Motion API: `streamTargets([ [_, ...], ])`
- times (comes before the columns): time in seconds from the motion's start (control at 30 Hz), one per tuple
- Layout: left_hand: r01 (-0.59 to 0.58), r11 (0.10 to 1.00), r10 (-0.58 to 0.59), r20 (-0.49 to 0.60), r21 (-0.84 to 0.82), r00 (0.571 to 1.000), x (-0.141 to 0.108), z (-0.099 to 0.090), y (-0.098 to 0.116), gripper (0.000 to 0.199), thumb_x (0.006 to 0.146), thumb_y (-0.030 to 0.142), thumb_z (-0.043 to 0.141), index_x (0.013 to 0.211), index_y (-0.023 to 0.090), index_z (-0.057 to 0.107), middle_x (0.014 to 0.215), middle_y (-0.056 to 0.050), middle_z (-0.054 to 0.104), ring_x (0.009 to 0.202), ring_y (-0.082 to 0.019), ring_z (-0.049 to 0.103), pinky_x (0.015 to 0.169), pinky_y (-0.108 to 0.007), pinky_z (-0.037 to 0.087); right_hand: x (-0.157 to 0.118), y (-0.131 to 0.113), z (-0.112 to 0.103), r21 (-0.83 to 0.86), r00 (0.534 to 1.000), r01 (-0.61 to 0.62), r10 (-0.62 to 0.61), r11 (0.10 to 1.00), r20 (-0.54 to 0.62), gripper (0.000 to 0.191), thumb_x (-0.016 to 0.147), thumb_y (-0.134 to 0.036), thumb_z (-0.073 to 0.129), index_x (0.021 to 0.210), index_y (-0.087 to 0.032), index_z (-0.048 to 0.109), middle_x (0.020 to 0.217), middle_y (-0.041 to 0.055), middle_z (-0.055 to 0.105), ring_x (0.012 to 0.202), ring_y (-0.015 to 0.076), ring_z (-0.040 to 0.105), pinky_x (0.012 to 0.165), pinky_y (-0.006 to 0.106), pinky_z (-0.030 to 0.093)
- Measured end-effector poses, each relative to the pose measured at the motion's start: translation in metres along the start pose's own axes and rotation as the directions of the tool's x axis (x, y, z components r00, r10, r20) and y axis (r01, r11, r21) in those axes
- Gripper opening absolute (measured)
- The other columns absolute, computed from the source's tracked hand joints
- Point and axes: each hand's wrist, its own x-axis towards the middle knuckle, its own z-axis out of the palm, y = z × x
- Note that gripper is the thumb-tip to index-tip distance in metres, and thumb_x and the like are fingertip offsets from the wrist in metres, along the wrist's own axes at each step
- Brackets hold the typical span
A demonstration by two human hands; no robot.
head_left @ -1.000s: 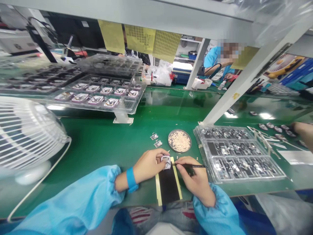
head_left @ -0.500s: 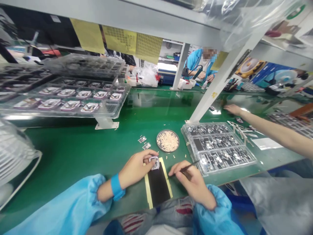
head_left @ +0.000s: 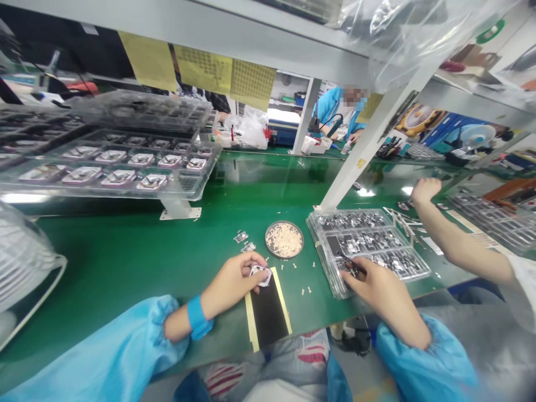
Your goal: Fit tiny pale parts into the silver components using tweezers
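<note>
My left hand [head_left: 234, 280] pinches a small white-and-purple square housing [head_left: 262, 276] over the top end of a black mat [head_left: 270, 321] edged with yellow tape. In my right hand [head_left: 383, 290] is a pair of dark tweezers [head_left: 352, 262], held over the near left part of a clear compartment tray [head_left: 322, 258]. Small silver metal parts [head_left: 360, 244] fill several compartments of that tray. Whether the tweezer tips touch a part cannot be made out. Beyond my left hand lie loose metal parts [head_left: 241, 237] and a round dish [head_left: 267, 227] of small pale pieces.
Clear trays [head_left: 184, 187] of similar housings stand on a raised shelf at left, above a white fan [head_left: 25, 268]. A slanted metal post [head_left: 349, 151] rises behind the parts tray. A co-worker's arm [head_left: 464, 240] reaches in from the right; another person [head_left: 330, 109] sits across the bench.
My right hand has moved right with the tweezers, from beside the mat to over the parts tray. My left hand still holds the housing. The co-worker's hand at right has lifted and closed.
</note>
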Motion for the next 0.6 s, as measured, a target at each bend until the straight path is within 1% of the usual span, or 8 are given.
streamTargets([
  [0.1, 0.011, 0.999, -0.01, 0.009, -0.051, 1.0, 0.0, 0.0, 0.001, 0.035, 0.076, 0.04, 0.079, 0.089, 0.013, 0.062, 0.078, -0.004, 0.065, 0.068, -0.017, 0.065, 0.054, -0.026, 0.059, 0.001, 0.002, 0.0, 0.062, 0.998, 0.062, -0.062, 0.996, -0.004, 0.027, 0.083, -0.046, 0.065, 0.098, -0.025, 0.068, 0.082, 0.0036, 0.073, 0.075, 0.0264, 0.069, 0.063, 0.031, 0.045],
  [0.23, 0.034, 0.996, -0.032, 0.033, -0.077, 0.999, -0.001, 0.0, 0.004, 0.04, 0.075, 0.044, 0.08, 0.093, 0.01, 0.068, 0.077, -0.005, 0.068, 0.066, -0.015, 0.064, 0.053, -0.024, 0.058, 0.007, 0.013, 0.0, 0.172, 0.987, 0.143, -0.129, 0.975, -0.091, 0.023, 0.079, -0.043, 0.068, 0.086, -0.022, 0.063, 0.089, 0.0045, 0.071, 0.076, 0.0242, 0.068, 0.066, 0.031, 0.046],
  [0.33, 0.051, 0.994, -0.047, 0.049, -0.096, 0.998, -0.002, 0.002, 0.006, 0.041, 0.073, 0.046, 0.082, 0.091, 0.01, 0.07, 0.076, -0.005, 0.069, 0.065, -0.015, 0.065, 0.053, -0.024, 0.057, 0.008, 0.006, -0.004, 0.268, 0.981, 0.151, -0.111, 0.951, -0.16, 0.023, 0.082, -0.044, 0.068, 0.086, -0.022, 0.063, 0.088, 0.0043, 0.072, 0.075, 0.0231, 0.067, 0.067, 0.031, 0.047],
  [0.37, 0.059, 0.993, -0.054, 0.051, -0.103, 0.997, -0.003, 0.002, 0.006, 0.041, 0.073, 0.047, 0.082, 0.089, 0.01, 0.07, 0.075, -0.005, 0.07, 0.063, -0.015, 0.065, 0.051, -0.022, 0.055, 0.007, -0.001, -0.006, 0.34, 0.98, 0.153, -0.096, 0.928, -0.177, 0.023, 0.083, -0.044, 0.068, 0.087, -0.022, 0.063, 0.087, 0.004, 0.072, 0.075, 0.0225, 0.067, 0.068, 0.031, 0.047],
  [0.43, 0.074, 0.992, -0.07, 0.047, -0.097, 0.996, -0.003, 0.002, 0.008, 0.041, 0.076, 0.049, 0.079, 0.089, 0.011, 0.071, 0.071, -0.005, 0.07, 0.056, -0.014, 0.065, 0.042, -0.018, 0.046, 0.001, -0.022, -0.007, 0.519, 0.981, 0.174, -0.101, 0.837, -0.167, 0.023, 0.085, -0.044, 0.068, 0.088, -0.022, 0.062, 0.083, 0.0032, 0.071, 0.074, 0.021, 0.066, 0.066, 0.029, 0.048],
  [0.5, 0.084, 0.993, -0.081, 0.039, -0.081, 0.996, -0.004, 0.002, 0.01, 0.042, 0.083, 0.052, 0.071, 0.093, 0.011, 0.071, 0.067, -0.006, 0.07, 0.051, -0.013, 0.065, 0.036, -0.015, 0.033, -0.006, -0.048, -0.004, 0.674, 0.979, 0.2, -0.173, 0.711, -0.108, 0.022, 0.084, -0.042, 0.069, 0.085, -0.021, 0.061, 0.076, 0.002, 0.069, 0.07, 0.0191, 0.065, 0.062, 0.026, 0.048],
  [0.53, 0.083, 0.994, -0.08, 0.033, -0.078, 0.996, -0.004, 0.001, 0.011, 0.042, 0.086, 0.052, 0.067, 0.096, 0.011, 0.071, 0.066, -0.006, 0.07, 0.049, -0.013, 0.065, 0.035, -0.015, 0.029, -0.01, -0.062, 0.0, 0.715, 0.976, 0.198, -0.202, 0.671, -0.08, 0.022, 0.083, -0.041, 0.071, 0.083, -0.02, 0.062, 0.072, 0.0012, 0.068, 0.066, 0.0178, 0.063, 0.058, 0.025, 0.047],
  [0.6, 0.063, 0.994, -0.061, 0.025, -0.092, 0.998, -0.004, 0.0, 0.012, 0.041, 0.089, 0.05, 0.063, 0.1, 0.011, 0.071, 0.066, -0.006, 0.07, 0.049, -0.014, 0.066, 0.035, -0.016, 0.028, -0.016, -0.085, 0.01, 0.766, 0.972, 0.169, -0.235, 0.621, -0.024, 0.024, 0.08, -0.04, 0.076, 0.078, -0.019, 0.064, 0.069, 0.0005, 0.067, 0.058, 0.015, 0.058, 0.051, 0.025, 0.043],
])
